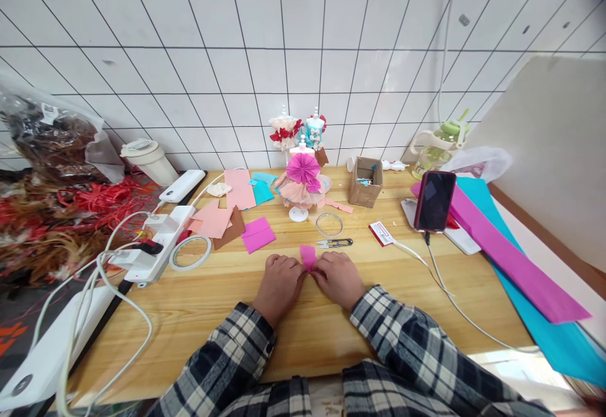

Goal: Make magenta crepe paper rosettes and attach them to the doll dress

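A small piece of magenta crepe paper lies flat near the middle of the wooden table. My left hand pinches its lower left edge. From the other side my right hand grips the lower right edge, with the fingertips of both hands close together. Just beyond the right hand rest black-handled thread snips and a thin ring of tape. A larger folded magenta paper lies past the left hand. Behind these stands a mini dress form with a magenta fan rosette and a peach skirt.
Coloured paper scraps lie at the back left, beside a tape roll and a white power strip with cables. A cardboard box, a propped phone and long paper strips are on the right. Two more dress forms stand behind.
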Tool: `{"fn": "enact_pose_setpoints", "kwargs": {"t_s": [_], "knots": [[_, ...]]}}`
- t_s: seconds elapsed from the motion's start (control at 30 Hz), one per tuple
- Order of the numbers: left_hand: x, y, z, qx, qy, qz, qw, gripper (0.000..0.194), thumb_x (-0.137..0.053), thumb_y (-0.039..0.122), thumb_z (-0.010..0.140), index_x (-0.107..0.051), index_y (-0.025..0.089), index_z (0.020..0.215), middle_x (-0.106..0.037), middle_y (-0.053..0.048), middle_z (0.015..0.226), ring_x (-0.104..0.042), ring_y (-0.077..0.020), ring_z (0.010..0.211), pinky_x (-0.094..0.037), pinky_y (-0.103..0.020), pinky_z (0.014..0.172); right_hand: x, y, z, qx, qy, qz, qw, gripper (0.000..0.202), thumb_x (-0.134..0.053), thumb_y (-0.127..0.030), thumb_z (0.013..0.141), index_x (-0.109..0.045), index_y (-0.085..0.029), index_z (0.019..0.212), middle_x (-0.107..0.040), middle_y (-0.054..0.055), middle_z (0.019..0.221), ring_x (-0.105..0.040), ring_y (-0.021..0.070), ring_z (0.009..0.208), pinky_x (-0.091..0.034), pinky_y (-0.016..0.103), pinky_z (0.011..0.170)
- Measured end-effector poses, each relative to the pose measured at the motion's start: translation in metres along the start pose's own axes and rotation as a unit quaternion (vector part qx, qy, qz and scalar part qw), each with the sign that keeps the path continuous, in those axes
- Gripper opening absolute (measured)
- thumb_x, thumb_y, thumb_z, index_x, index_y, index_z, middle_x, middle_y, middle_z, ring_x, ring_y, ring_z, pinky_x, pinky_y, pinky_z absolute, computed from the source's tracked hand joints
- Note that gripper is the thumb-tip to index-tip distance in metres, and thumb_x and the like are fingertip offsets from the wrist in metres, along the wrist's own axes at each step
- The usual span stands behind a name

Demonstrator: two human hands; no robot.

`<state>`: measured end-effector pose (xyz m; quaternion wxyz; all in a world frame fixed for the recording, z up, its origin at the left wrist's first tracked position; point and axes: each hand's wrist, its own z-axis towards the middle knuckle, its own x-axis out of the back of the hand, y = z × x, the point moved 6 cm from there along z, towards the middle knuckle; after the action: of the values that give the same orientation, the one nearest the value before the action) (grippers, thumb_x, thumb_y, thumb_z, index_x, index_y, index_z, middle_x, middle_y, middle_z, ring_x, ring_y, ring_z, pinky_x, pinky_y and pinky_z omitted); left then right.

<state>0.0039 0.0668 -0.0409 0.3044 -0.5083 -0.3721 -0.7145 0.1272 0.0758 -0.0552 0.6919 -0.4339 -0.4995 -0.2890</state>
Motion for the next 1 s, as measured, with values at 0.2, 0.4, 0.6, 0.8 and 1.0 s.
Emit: {"fn": "enact_pose_setpoints", "kwargs": {"t_s": [0.2,0.4,0.6,0.8,1.0], "knots": [[0.013,0.01,-0.001,-0.006,0.028,-0.004,1.0,0.019,-0.047,0.021,0.09,-0.065,0.021,0.093,-0.065,-0.006,0.094,-0.052,-0.0216,0.092,-0.031,-0.041,0.084,-0.002,0.001,0.001,-0.001,-0.007,0.01,1.0,0.019,-0.051,-0.031,0.089,-0.066,-0.02,0.087,-0.061,0.004,0.084,-0.054,0.0174,0.084,-0.035,0.03,0.077],[0.005,0.006,0.0,-0.008,0.017,-0.033,0.999,0.02,-0.046,0.025,0.091,-0.065,0.02,0.089,-0.067,-0.005,0.09,-0.054,-0.02,0.088,-0.032,-0.039,0.083,-0.001,0.001,0.001,0.005,-0.013,0.003,1.0,0.018,-0.051,-0.031,0.089,-0.066,-0.021,0.086,-0.062,0.004,0.084,-0.054,0.0173,0.084,-0.035,0.03,0.077],[-0.001,0.003,0.002,0.01,-0.006,-0.017,1.0,0.022,-0.046,0.025,0.092,-0.066,0.022,0.086,-0.066,-0.003,0.084,-0.053,-0.0193,0.083,-0.03,-0.039,0.079,0.003,0.001,0.001,0.013,-0.017,0.005,1.0,0.017,-0.053,-0.032,0.087,-0.066,-0.022,0.083,-0.062,0.003,0.082,-0.054,0.0173,0.083,-0.033,0.031,0.076],[0.001,0.004,0.002,-0.003,0.001,-0.031,1.0,0.019,-0.047,0.022,0.092,-0.066,0.023,0.089,-0.066,-0.003,0.092,-0.052,-0.0196,0.091,-0.03,-0.04,0.082,0.006,0.001,0.001,-0.002,-0.015,0.024,1.0,0.015,-0.057,-0.032,0.085,-0.066,-0.022,0.092,-0.062,0.003,0.086,-0.054,0.0168,0.086,-0.034,0.03,0.078],[-0.003,0.001,0.001,0.0,-0.001,-0.031,1.0,0.021,-0.044,0.023,0.093,-0.064,0.021,0.088,-0.066,-0.003,0.085,-0.054,-0.0191,0.085,-0.032,-0.039,0.082,0.004,0.001,0.003,0.004,-0.019,0.005,1.0,0.016,-0.054,-0.032,0.087,-0.066,-0.022,0.084,-0.063,0.003,0.083,-0.054,0.0171,0.083,-0.034,0.03,0.076]]}}
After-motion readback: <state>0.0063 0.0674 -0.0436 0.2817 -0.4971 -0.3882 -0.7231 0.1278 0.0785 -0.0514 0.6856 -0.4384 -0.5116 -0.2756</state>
